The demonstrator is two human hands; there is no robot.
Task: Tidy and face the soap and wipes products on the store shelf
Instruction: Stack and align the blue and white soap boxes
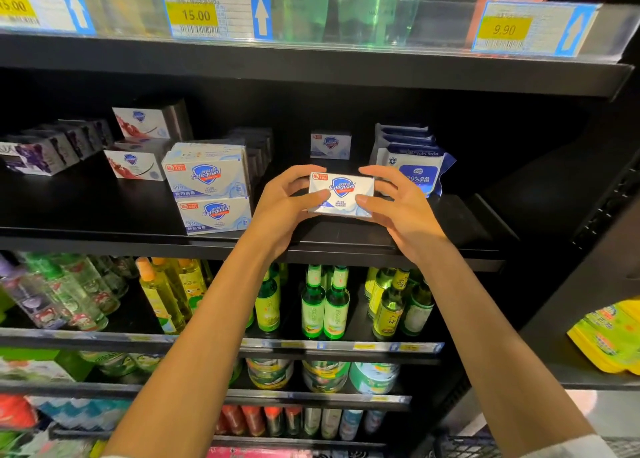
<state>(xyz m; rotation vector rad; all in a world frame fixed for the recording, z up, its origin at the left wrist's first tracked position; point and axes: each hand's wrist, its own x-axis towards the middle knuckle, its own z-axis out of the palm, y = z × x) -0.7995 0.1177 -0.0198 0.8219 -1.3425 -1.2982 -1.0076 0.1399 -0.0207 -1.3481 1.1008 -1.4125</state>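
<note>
The left hand and the right hand are both gripping one white Safeguard soap box by its ends, fingers curled around it, just above the black shelf. Stacked Safeguard boxes are sitting left; blue wipes packs are right behind.

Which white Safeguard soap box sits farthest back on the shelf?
The lone small Safeguard box behind the held box, left of the wipes; the others sit nearer the edge.
</note>
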